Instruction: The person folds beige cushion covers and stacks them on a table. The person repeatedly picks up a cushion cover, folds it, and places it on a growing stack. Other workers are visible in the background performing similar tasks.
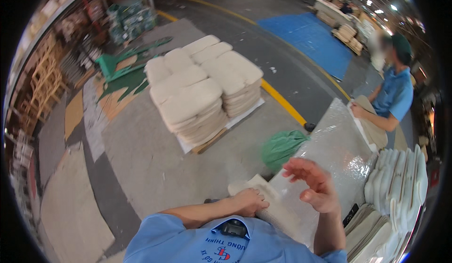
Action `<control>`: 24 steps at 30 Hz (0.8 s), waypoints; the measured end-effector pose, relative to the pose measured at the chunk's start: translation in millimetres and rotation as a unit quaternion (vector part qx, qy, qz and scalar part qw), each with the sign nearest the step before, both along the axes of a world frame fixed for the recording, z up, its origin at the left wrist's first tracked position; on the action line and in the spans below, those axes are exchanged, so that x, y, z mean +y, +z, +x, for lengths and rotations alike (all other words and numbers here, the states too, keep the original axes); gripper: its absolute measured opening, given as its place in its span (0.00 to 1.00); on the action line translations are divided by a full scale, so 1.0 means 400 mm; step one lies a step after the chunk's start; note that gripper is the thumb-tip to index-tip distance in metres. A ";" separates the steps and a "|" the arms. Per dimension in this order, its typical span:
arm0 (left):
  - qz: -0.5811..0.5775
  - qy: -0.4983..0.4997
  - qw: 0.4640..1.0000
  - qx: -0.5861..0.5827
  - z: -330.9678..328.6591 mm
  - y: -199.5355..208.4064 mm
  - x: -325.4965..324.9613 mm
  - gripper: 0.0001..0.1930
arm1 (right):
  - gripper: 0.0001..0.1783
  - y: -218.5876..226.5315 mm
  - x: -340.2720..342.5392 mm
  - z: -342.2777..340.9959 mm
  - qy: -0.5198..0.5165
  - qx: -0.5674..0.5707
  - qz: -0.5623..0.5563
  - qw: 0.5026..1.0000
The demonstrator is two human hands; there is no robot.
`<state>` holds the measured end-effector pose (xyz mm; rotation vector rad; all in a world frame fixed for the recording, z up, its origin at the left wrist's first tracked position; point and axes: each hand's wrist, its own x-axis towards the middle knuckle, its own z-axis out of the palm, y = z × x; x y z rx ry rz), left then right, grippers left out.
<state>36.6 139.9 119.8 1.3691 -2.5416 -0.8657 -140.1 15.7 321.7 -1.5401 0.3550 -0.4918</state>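
Note:
A beige fabric-covered cushion lies close to my body at the near edge of the plastic-covered table. My left hand is closed on its left part, fingers curled on the fabric. Above the table, to the right of the cushion, my right hand is raised with fingers apart and bent, holding nothing. The cushion's near side is hidden by my body.
Stacked cushions stand on a pallet ahead. A green bag sits beside the table. White padded pieces are piled at right. Across the table a co-worker in blue handles another cushion. A green pallet jack stands far left.

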 end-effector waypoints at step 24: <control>-0.099 0.128 0.978 0.132 -0.009 -0.012 0.162 0.18 | 0.45 0.081 0.488 0.798 0.541 -0.043 0.244 0.804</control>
